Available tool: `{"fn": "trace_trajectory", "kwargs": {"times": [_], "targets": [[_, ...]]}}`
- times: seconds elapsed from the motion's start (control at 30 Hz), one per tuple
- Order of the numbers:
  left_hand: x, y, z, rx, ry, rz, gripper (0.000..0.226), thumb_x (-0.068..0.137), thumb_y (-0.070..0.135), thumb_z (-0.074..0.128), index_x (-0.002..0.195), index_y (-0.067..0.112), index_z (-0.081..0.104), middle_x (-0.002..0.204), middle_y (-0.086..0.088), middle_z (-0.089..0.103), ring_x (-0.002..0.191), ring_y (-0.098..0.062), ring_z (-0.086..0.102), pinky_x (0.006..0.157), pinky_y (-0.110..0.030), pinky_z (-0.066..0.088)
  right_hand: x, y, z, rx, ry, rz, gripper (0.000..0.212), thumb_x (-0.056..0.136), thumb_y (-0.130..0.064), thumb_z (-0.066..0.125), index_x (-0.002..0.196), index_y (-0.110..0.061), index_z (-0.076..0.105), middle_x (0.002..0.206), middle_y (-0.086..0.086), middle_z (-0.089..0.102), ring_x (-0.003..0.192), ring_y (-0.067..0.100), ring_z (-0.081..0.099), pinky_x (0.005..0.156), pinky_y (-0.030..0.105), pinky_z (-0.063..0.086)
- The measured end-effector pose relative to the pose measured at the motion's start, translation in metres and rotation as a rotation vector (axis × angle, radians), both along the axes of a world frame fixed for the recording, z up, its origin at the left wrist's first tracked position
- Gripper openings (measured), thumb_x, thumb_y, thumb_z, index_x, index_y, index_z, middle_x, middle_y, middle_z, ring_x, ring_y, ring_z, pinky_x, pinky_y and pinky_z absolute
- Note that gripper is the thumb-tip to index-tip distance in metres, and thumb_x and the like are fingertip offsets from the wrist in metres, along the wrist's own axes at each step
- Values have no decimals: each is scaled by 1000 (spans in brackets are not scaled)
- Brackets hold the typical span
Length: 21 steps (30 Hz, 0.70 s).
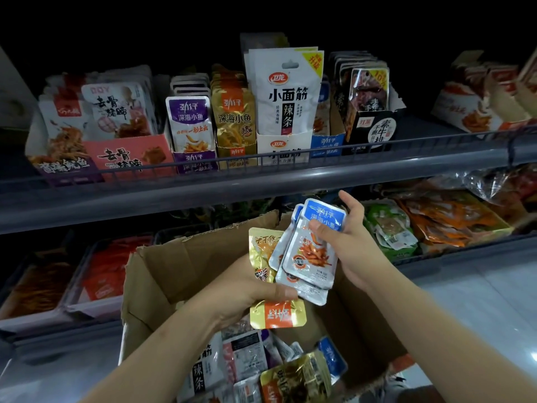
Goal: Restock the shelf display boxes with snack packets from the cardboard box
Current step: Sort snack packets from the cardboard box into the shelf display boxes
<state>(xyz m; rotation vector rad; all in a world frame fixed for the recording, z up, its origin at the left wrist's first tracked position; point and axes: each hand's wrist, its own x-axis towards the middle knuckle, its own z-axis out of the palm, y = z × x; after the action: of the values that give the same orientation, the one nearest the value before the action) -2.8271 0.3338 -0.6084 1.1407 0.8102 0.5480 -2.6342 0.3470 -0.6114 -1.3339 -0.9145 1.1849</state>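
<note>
Above the open cardboard box [180, 266], my left hand [247, 289] grips a fan of snack packets: a gold packet [276, 314] underneath and several blue-topped fish packets [308, 266] on top. My right hand [348, 242] pinches the uppermost blue packet [322, 216] near its top edge with the thumb. More mixed packets [261, 365] lie loose in the box bottom. On the shelf above stand the display boxes, among them a blue one [327, 144] between the white box [283, 146] and the black box [370, 132].
A grey shelf rail [261, 181] with a wire guard runs across just above my hands. Purple [193, 161], gold [236, 152] and pink [128, 158] display boxes fill the left of the shelf. Trays of bagged snacks [436, 219] sit on the lower level to the right and left.
</note>
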Motion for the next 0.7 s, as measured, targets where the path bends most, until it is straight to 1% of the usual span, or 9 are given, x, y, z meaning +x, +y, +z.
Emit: {"fn": "trace_trajectory", "kwargs": {"times": [0.1, 0.17, 0.27, 0.4, 0.47, 0.53, 0.57, 0.63, 0.7], "targets": [[3, 0, 0, 7, -52, 81, 49, 62, -2, 71, 109, 9, 63, 96, -10, 75, 84, -21, 73, 66, -28, 58, -1, 0, -1, -17, 88, 24, 84, 85, -9, 66, 146, -35, 16, 126, 7, 55, 104, 22, 63, 87, 43, 54], [4, 2, -1, 19, -81, 138, 47, 61, -2, 70, 106, 10, 63, 94, -8, 76, 83, -20, 73, 67, -28, 58, -4, -1, -1, -26, 97, 28, 74, 87, -12, 64, 146, -27, 21, 126, 7, 54, 101, 18, 63, 82, 36, 54], [6, 2, -2, 67, -75, 167, 47, 60, 2, 72, 105, 13, 63, 96, -6, 76, 86, -20, 73, 71, -29, 58, -8, -2, -3, -47, 126, 2, 58, 89, -12, 61, 139, -18, 33, 118, 8, 59, 98, 20, 64, 85, 37, 54], [8, 0, 0, 111, -61, 146, 46, 61, 5, 72, 106, 16, 63, 94, -1, 76, 86, -16, 73, 69, -24, 57, -8, 0, -2, -83, 174, -31, 48, 89, -11, 63, 132, -16, 42, 114, 11, 63, 92, 21, 68, 74, 34, 57], [7, 1, 1, 135, -40, 146, 49, 62, 8, 74, 108, 17, 62, 98, -1, 76, 91, -18, 73, 75, -28, 58, -6, 3, -3, -89, 165, -37, 51, 88, -11, 65, 134, -14, 43, 116, 13, 63, 94, 24, 69, 74, 35, 58], [7, 2, 2, 160, -16, 151, 54, 61, 13, 76, 112, 18, 61, 104, -3, 75, 97, -21, 71, 84, -36, 57, -5, 4, -2, -107, 165, -31, 52, 87, -12, 66, 135, -14, 44, 116, 15, 64, 93, 25, 69, 74, 38, 58], [6, 2, 2, 160, -16, 154, 55, 60, 14, 76, 112, 19, 60, 104, -3, 75, 97, -22, 71, 84, -37, 57, -5, 4, -1, -119, 167, -24, 52, 87, -12, 66, 135, -14, 45, 115, 15, 64, 92, 25, 70, 73, 38, 58], [6, 1, 4, 120, -42, 182, 49, 63, 19, 72, 111, 18, 61, 99, -3, 76, 90, -20, 73, 75, -31, 58, -4, 3, 1, -129, 150, -8, 54, 87, -10, 67, 136, -15, 44, 116, 14, 64, 90, 26, 69, 71, 38, 57], [6, 0, 8, 15, -66, 241, 41, 71, 32, 65, 109, 17, 63, 94, -5, 76, 83, -20, 73, 69, -33, 59, -4, 1, 3, -121, 108, 14, 59, 86, -8, 68, 138, -19, 43, 117, 12, 63, 89, 26, 69, 71, 37, 56]]}}
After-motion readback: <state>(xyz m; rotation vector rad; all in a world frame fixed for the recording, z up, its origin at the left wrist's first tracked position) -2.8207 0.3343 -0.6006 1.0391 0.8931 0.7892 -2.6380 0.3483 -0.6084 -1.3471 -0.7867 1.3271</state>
